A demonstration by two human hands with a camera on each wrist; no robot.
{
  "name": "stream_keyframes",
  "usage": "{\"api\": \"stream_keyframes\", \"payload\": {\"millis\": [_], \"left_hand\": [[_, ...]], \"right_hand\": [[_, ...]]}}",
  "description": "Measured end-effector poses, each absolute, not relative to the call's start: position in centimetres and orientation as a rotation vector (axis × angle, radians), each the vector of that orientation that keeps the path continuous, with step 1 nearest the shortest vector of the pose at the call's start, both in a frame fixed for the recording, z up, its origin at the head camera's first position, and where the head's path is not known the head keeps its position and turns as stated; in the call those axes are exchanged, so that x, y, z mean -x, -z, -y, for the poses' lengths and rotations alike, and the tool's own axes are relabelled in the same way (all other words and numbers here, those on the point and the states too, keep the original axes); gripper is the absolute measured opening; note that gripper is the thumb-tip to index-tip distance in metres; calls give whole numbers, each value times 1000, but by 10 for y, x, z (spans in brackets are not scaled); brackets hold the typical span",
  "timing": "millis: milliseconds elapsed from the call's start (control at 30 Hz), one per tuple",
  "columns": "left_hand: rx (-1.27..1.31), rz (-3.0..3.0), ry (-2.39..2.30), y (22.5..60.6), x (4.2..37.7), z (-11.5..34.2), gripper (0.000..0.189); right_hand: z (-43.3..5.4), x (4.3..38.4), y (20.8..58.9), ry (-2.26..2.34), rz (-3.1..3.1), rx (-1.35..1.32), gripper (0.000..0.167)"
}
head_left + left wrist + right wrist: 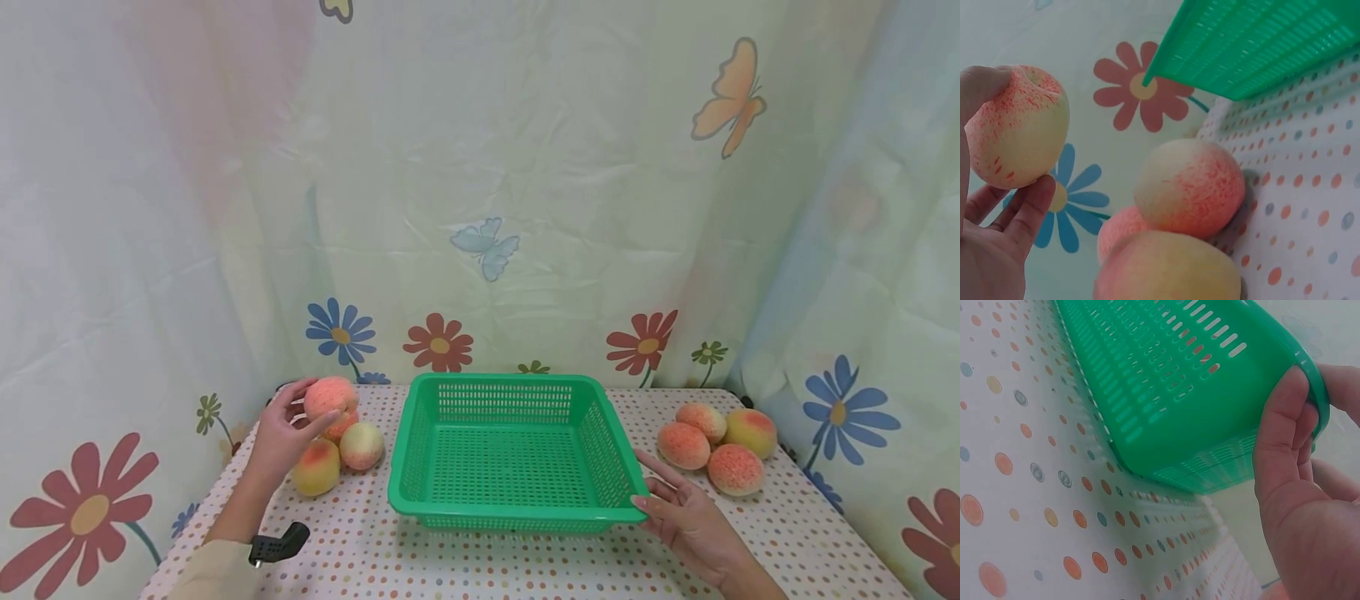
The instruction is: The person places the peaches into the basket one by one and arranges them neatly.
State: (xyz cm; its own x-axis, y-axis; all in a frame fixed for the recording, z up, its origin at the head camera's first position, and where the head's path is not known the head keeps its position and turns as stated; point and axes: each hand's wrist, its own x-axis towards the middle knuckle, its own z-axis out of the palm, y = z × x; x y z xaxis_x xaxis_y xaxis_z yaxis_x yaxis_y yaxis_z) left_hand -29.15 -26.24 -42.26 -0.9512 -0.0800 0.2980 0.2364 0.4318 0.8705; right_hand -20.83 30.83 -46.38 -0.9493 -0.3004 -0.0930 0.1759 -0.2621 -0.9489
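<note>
Well, take the middle of the green rectangular slatted basket, plastic by the look of it (517,510), as the clock's centre, with twelve away from the person. The basket stands on the white cloth with coloured dots (360,550). Between nine and ten o'clock, the left hand (285,425) pinches a round pink-speckled peach with a pale underside (332,396) between thumb and fingers; the left wrist view shows it up off the others. Around nine o'clock lie a pale round peach with a pink blush (362,446), a yellow round peach with a red blush (317,468) and an orange-pink peach (342,427), partly covered by the held one in the head view. At four o'clock the right hand (686,521) grips the basket's near corner, thumb on the rim. Four round peaches in coral, red and yellow (683,446) sit at three o'clock, well apart from the basket.

For a good hold, I'd keep the left fingers spread round the peach's widest part, since a shallow pinch could let it roll out. Carrying it high seems wise, to avoid nudging its neighbours or the rim. The right hand should steady lightly; pulling on one corner could swing the basket round.
</note>
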Motion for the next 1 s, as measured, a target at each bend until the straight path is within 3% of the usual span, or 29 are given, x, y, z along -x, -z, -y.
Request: {"api": "stream_keyframes", "payload": {"millis": [1000], "left_hand": [[315, 2367, 1649, 401, 315, 192, 72]], "right_hand": [[-317, 212, 464, 2224, -1682, 234, 58]]}}
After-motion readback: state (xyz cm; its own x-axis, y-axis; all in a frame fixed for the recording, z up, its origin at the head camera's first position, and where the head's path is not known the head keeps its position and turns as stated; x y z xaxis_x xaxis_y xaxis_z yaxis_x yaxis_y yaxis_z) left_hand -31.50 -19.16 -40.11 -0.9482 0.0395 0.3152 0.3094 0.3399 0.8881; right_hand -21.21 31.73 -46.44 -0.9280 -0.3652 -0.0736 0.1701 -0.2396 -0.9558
